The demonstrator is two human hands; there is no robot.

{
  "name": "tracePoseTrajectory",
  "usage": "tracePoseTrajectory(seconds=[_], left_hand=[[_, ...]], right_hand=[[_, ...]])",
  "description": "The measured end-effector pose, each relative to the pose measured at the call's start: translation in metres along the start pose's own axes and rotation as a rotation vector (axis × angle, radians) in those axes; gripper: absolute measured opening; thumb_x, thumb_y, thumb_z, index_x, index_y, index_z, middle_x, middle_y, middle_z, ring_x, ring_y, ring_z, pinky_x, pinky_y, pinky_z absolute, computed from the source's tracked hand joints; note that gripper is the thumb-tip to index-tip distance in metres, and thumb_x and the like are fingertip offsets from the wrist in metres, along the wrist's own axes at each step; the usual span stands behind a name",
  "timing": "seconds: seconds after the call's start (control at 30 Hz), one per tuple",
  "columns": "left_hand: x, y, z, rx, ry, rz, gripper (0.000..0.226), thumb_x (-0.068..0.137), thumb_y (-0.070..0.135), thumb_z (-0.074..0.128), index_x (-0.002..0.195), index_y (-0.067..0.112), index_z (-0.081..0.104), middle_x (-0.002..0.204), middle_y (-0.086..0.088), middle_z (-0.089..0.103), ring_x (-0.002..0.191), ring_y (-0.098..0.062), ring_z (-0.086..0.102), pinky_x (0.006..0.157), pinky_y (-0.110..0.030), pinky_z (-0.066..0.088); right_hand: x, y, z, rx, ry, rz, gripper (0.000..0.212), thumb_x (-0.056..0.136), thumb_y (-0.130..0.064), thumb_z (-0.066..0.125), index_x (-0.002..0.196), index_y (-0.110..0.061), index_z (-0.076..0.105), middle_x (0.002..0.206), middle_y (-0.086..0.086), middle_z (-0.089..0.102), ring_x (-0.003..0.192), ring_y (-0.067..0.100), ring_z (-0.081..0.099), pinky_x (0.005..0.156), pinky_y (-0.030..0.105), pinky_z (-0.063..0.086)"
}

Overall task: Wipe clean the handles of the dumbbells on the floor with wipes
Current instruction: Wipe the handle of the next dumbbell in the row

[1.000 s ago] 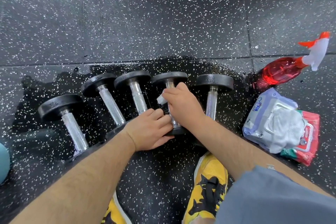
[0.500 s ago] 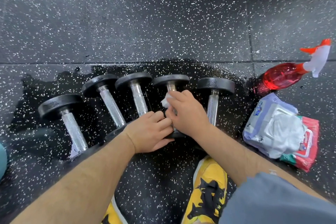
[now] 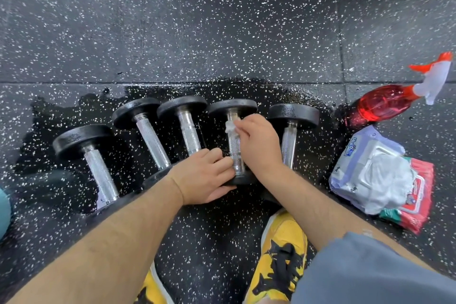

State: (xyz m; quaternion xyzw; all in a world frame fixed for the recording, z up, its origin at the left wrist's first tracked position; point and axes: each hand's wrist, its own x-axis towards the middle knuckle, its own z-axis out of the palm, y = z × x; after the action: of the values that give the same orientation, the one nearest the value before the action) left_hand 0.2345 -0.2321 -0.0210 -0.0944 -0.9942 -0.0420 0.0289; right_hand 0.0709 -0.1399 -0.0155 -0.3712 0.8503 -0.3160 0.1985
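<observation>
Several black dumbbells with knurled chrome handles lie side by side on the wet speckled floor. My right hand (image 3: 257, 145) pinches a small white wipe (image 3: 232, 126) against the far end of the handle of the fourth dumbbell (image 3: 235, 153). My left hand (image 3: 206, 176) holds the near end of that dumbbell, fingers curled at the handle's base and the near weight. To its left lie three dumbbells (image 3: 149, 136) and to its right one dumbbell (image 3: 288, 140) partly behind my right wrist.
A red spray bottle (image 3: 385, 102) with a white and orange trigger lies at the right. Below it sits an open pack of wipes (image 3: 380, 175) with white wipes bunched on top. My yellow and black shoes (image 3: 281, 254) are near the bottom. A teal object (image 3: 3, 210) shows at the left edge.
My right hand with the wipe has slid along the fourth handle toward the far weight, uncovering the near part of the handle. My left hand has stayed on the near end.
</observation>
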Motion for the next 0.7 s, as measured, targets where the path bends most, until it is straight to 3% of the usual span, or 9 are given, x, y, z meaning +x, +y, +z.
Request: tracePoseTrajectory(seconds=[0.1, 0.2, 0.33, 0.53, 0.7], left_hand=[[0.001, 0.001, 0.0, -0.012, -0.015, 0.007, 0.036, 0.099, 0.051, 0.057, 0.095, 0.015, 0.064, 0.092, 0.0, 0.052, 0.08, -0.022, 0.04, 0.064, -0.035, 0.041], [0.0, 0.0, 0.0, -0.008, -0.015, 0.007, 0.036, 0.098, 0.051, 0.057, 0.096, 0.015, 0.064, 0.091, 0.001, 0.052, 0.079, -0.021, 0.041, 0.064, -0.034, 0.041], [0.0, -0.001, 0.0, -0.012, -0.019, 0.004, 0.036, 0.099, 0.05, 0.057, 0.096, 0.015, 0.063, 0.091, 0.0, 0.052, 0.08, -0.021, 0.041, 0.064, -0.034, 0.041], [0.0, 0.0, 0.001, -0.026, -0.034, 0.021, 0.036, 0.1, 0.05, 0.052, 0.098, 0.016, 0.063, 0.093, 0.001, 0.052, 0.08, -0.021, 0.041, 0.063, -0.034, 0.044], [0.0, -0.001, 0.0, -0.026, -0.034, 0.011, 0.036, 0.101, 0.05, 0.051, 0.097, 0.016, 0.062, 0.092, 0.002, 0.052, 0.079, -0.02, 0.04, 0.064, -0.034, 0.044]], right_hand=[[0.01, -0.003, -0.004, 0.006, -0.062, 0.093, 0.02, 0.097, -0.011, 0.057, 0.098, -0.013, 0.077, 0.091, -0.002, 0.06, 0.088, 0.016, 0.055, 0.077, 0.025, 0.042], [-0.012, -0.003, -0.009, -0.038, -0.129, 0.093, 0.021, 0.096, -0.009, 0.055, 0.088, -0.009, 0.074, 0.087, 0.0, 0.057, 0.082, 0.017, 0.055, 0.075, 0.034, 0.048], [-0.008, -0.003, -0.016, 0.06, -0.12, 0.141, 0.019, 0.095, -0.004, 0.056, 0.086, -0.01, 0.072, 0.092, -0.003, 0.062, 0.084, 0.011, 0.055, 0.078, 0.025, 0.045], [0.005, 0.004, -0.02, 0.192, -0.178, 0.332, 0.021, 0.093, -0.007, 0.058, 0.083, -0.022, 0.068, 0.088, -0.01, 0.066, 0.081, 0.006, 0.059, 0.068, 0.017, 0.042], [0.003, 0.007, -0.02, 0.241, -0.208, 0.381, 0.019, 0.094, -0.008, 0.06, 0.084, -0.023, 0.067, 0.086, -0.006, 0.069, 0.083, 0.011, 0.064, 0.071, 0.024, 0.05]])
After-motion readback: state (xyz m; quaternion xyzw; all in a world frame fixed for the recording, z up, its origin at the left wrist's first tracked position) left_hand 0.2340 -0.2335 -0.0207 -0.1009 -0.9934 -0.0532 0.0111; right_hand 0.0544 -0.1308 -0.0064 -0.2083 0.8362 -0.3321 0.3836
